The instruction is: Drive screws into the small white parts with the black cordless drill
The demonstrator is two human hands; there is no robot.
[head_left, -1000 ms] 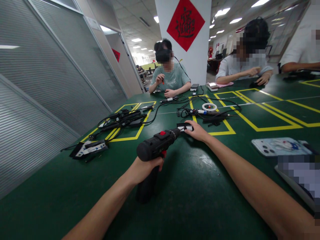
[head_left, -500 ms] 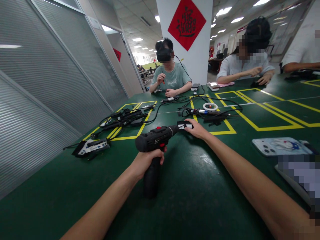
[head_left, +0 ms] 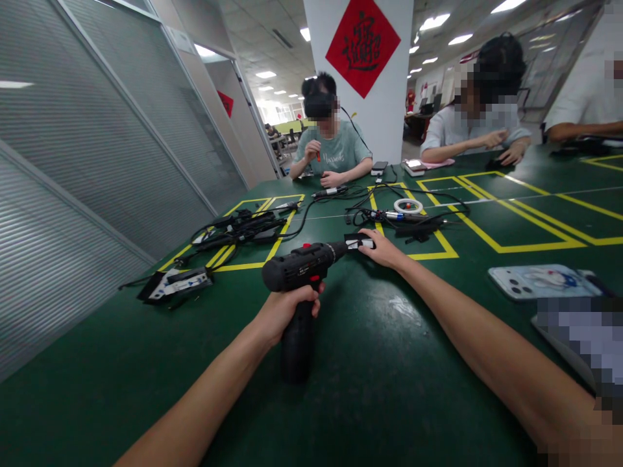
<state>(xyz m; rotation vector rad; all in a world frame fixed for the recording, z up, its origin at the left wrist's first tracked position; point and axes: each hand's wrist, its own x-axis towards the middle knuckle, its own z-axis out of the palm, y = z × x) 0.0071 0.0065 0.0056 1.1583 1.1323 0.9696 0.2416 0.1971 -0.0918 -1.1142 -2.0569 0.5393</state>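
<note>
My left hand is wrapped round the grip of a black cordless drill with red buttons, held upright with its base on the green table. The drill's chuck points at a small black and white part lying on the table. My right hand rests on that part, fingers curled over its right end, pinning it down.
A phone lies face down at the right, with a blurred flat item beside it. A black and white tool piece lies at the left. Cables, chargers and a white tape ring fill the yellow-taped boxes beyond. Three people sit at the far side.
My left hand has swung the drill from a tilt to upright and brought it slightly left. My right hand stays on the small part.
</note>
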